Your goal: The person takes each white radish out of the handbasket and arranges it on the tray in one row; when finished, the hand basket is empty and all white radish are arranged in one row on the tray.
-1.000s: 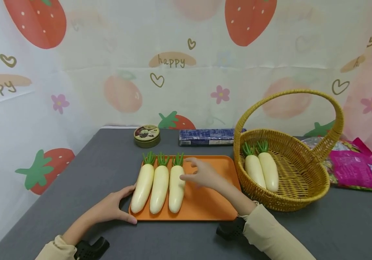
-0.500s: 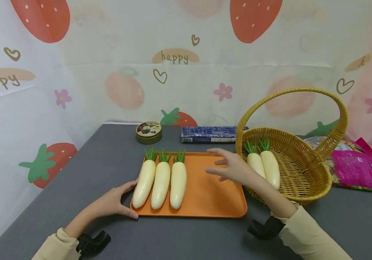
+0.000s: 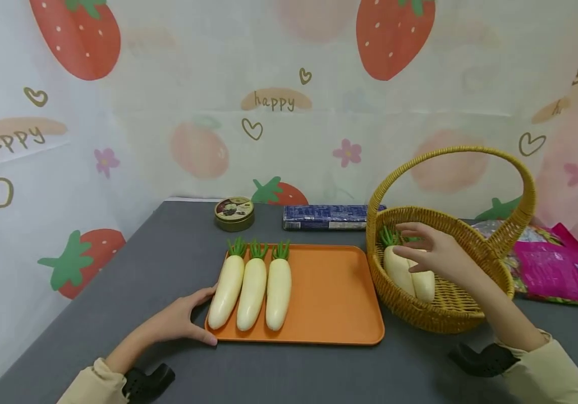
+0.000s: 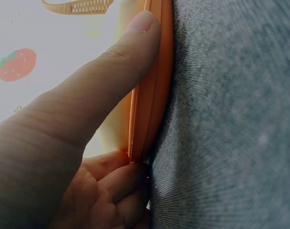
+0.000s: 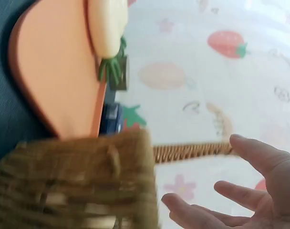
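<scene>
Three white radishes with green tops lie side by side on the left half of an orange tray (image 3: 329,292): a left one (image 3: 225,294), a middle one (image 3: 252,294) and a right one (image 3: 279,294). My left hand (image 3: 178,321) holds the tray's near left corner, its thumb (image 4: 121,57) along the front rim and its fingers at the left side. My right hand (image 3: 435,252) hovers over a wicker basket (image 3: 435,322), fingers spread and holding nothing. Inside the basket are two more white radishes (image 3: 397,272), partly hidden by that hand.
Behind the tray stand a round tin (image 3: 234,214) and a long blue packet (image 3: 326,217). A pink bag (image 3: 556,264) lies right of the basket, whose tall handle (image 3: 450,150) arches above it. A printed cloth (image 3: 289,157) hangs behind the grey table (image 3: 269,376).
My right hand has moved right, from beside the rightmost radish on the tray to above the basket. My left hand stays at the tray corner, and the radishes have not moved.
</scene>
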Tool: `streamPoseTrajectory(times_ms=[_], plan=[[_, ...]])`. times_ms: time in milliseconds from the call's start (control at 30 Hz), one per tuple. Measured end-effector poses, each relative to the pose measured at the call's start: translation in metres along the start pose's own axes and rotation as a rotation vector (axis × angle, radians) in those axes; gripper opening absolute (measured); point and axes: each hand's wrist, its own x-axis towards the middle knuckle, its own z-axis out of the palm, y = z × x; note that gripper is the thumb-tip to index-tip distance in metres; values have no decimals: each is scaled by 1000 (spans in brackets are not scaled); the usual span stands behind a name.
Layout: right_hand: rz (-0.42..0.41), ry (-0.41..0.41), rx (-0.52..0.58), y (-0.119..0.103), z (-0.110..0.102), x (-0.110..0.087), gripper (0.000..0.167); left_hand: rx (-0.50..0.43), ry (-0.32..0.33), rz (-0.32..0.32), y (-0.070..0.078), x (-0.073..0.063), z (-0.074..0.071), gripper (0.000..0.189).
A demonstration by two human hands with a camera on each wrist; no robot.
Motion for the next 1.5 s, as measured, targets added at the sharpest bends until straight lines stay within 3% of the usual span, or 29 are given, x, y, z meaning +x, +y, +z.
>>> streamPoseTrajectory(times_ms=[267,433,800,1133,1233,1367,1500], plan=[[136,-1,-248,25,-22,-3,75,-3,5,-13,-2,1,-1,98],[190,-21,-232,36,-25,-5,79,3,0,-9,-2,1,0,98],[200,-81,-207,56,-27,5,83,-9,-13,-26,-1,-3,2,97],[217,-53,-320,64,-23,14,79,-8,-6,-5,0,0,-2,97],[201,-96,-378,67,-20,16,78,2,-8,-13,0,0,-3,98],[206,-166,-362,70,-19,16,73,0,-7,-26,0,-2,-2,97],[219,-183,-340,72,-23,12,66,-10,-5,-17,1,-3,0,97]])
